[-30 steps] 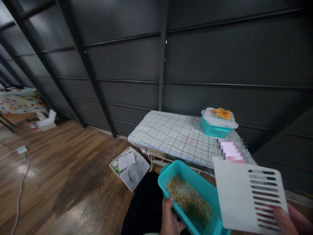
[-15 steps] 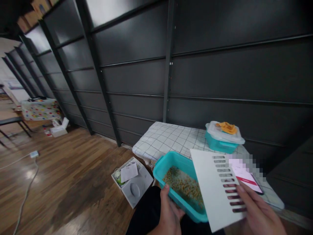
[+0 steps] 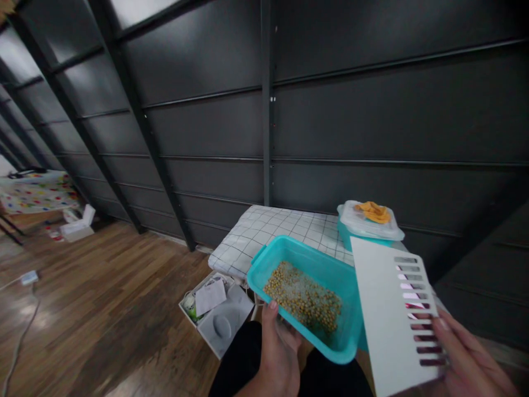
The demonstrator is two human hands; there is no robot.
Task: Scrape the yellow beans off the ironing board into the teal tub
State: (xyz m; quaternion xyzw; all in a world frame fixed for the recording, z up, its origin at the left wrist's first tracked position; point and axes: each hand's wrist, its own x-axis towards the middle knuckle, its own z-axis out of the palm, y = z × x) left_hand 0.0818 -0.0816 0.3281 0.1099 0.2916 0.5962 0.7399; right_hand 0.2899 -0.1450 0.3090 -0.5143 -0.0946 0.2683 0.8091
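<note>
My left hand [image 3: 278, 347] is closed on the near side of a turquoise plastic tub [image 3: 303, 333], thumb at the rim and fingers underneath. Small yellowish round pieces like soybeans [image 3: 289, 289] lie in it, mixed with fine pale grains. In my right hand [image 3: 467, 344] is a flat white slotted board [image 3: 384, 309], gripped by its slotted edge and held upright beside the tub's right end. The board hides part of the table behind it.
A table with a white checked cover [image 3: 275, 226] stands against the dark panelled wall [image 3: 198, 121]. On it sits another turquoise tub with a clear lid [image 3: 351, 218] and an orange cloth [image 3: 374, 212]. An open white box [image 3: 223, 328] is on the wooden floor, left of my knees.
The white board has moved right, away from over the tub, uncovering its right end. The tub is raised slightly and tilted toward me. My view has turned a little to the right.
</note>
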